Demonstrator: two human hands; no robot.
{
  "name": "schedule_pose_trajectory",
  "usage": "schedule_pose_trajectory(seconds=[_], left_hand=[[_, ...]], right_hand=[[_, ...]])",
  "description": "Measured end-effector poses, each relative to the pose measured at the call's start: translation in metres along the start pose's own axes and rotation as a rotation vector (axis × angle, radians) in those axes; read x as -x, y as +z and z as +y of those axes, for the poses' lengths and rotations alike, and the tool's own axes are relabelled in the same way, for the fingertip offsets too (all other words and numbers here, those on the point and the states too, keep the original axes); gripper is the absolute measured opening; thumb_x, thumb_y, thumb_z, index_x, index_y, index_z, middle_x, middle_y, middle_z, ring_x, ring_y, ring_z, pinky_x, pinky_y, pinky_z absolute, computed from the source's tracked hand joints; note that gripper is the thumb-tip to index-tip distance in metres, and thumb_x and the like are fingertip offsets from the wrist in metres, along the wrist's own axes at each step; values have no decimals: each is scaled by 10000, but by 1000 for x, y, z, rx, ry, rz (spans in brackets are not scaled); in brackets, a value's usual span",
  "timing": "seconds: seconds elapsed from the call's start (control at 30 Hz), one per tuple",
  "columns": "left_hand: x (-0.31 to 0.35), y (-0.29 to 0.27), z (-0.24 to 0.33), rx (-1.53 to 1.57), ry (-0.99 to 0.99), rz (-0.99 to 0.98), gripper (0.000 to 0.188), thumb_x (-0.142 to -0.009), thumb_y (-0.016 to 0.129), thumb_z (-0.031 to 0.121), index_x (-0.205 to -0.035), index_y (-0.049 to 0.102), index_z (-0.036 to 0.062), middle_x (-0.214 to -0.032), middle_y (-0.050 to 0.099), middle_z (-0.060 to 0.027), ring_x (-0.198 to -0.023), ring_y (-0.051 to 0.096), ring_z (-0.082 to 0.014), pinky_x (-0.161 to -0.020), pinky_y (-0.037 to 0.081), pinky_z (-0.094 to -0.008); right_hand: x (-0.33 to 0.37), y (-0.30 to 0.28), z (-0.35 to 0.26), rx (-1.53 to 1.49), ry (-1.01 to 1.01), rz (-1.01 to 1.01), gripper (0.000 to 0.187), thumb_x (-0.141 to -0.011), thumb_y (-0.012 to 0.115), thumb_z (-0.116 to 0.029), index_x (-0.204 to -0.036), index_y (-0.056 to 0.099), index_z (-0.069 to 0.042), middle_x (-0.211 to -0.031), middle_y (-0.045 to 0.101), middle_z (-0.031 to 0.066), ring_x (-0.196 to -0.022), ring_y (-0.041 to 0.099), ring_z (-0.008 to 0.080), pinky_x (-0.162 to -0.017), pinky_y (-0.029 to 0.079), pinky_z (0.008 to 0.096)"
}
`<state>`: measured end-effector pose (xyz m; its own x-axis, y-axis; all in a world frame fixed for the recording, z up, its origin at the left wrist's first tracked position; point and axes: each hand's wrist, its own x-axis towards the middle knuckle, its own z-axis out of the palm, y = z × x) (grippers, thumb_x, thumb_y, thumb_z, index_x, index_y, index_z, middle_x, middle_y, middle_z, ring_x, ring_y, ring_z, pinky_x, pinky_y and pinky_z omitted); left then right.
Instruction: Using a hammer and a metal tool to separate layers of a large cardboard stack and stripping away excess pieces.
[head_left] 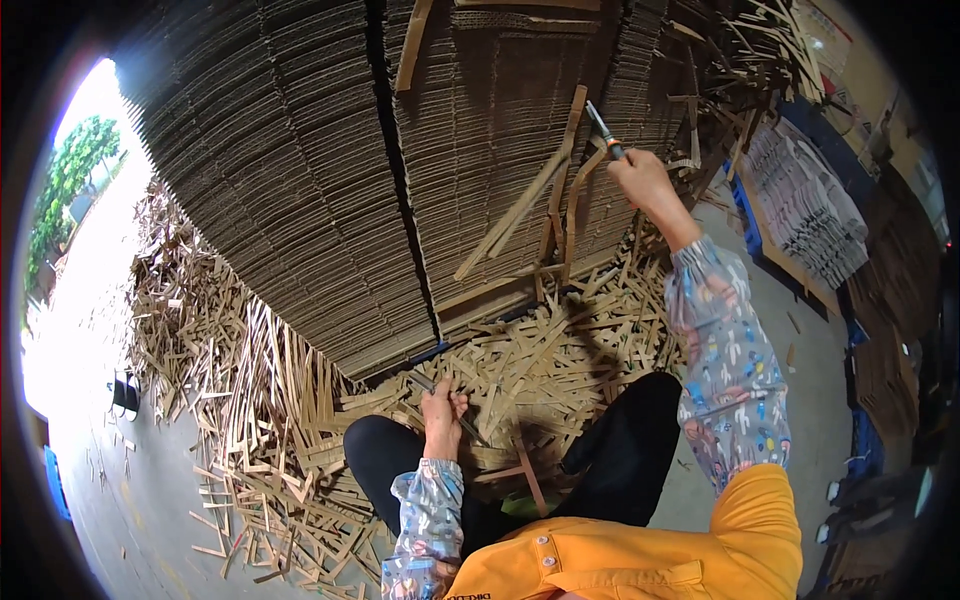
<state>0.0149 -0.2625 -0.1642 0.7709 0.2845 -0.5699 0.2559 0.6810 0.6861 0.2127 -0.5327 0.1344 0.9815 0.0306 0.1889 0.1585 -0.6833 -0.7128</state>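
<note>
My right hand (645, 187) is raised at the upper right, closed round a hand tool (606, 130) with a narrow metal end and a dark handle with some orange. The tool points up and left against a tall stack of cut cardboard sheets (300, 190). Beside it, loose cardboard strips (525, 205) hang across the stack's face. Low in the middle, near my left knee, my left hand (440, 412) is closed on a thin, dark, stick-like piece (421, 381). Its kind is too small to make out.
Cardboard offcuts (540, 360) cover the floor between my legs, with a larger heap (270, 400) on the left. A blue pallet edge (430, 352) shows beneath the stack. At the right, grey cut sheets (810, 200) stand stacked on a blue pallet.
</note>
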Motion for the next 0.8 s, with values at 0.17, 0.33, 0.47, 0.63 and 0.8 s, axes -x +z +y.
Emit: schedule_pose_trajectory(seconds=[0.17,0.33,0.47,0.63,0.8], left_hand=[[-10,9,-10,-22,-20,-31,264,-826,653,225,-869,434,85,-586,498,-13,-468,554,-147,-403,447,-261],[-12,-6,-2,-19,-17,16,287,-807,669,246,-849,437,82,-575,494,-20,-462,551,-166,-402,447,-278],[-7,7,-8,-43,-9,24,241,-809,659,235,-837,460,101,-569,489,-16,-462,555,-167,-402,449,-273],[-6,-7,-4,-18,-42,31,179,-844,636,220,-855,517,87,-564,461,-2,-462,522,-151,-378,422,-260],[-11,-2,-10,-39,32,24,213,-835,653,199,-818,469,94,-550,454,3,-442,524,-151,-373,425,-262]], right_hand=[[-36,-6,18,651,-306,451,239,-816,557,-227,-833,607,6,-804,565,194,-703,586,356,-647,453,461],[21,35,3,549,-465,151,231,-789,540,-169,-827,609,47,-882,534,184,-728,578,317,-643,474,429],[38,17,15,-51,-40,-209,223,-754,529,-185,-686,573,22,-599,531,83,-524,503,178,-501,393,343],[50,26,23,-538,81,-227,180,-781,567,-164,-730,572,8,-631,554,36,-528,512,114,-450,382,276],[62,21,14,-747,136,-333,154,-890,504,-155,-892,503,-1,-732,535,43,-624,560,94,-545,505,214]])
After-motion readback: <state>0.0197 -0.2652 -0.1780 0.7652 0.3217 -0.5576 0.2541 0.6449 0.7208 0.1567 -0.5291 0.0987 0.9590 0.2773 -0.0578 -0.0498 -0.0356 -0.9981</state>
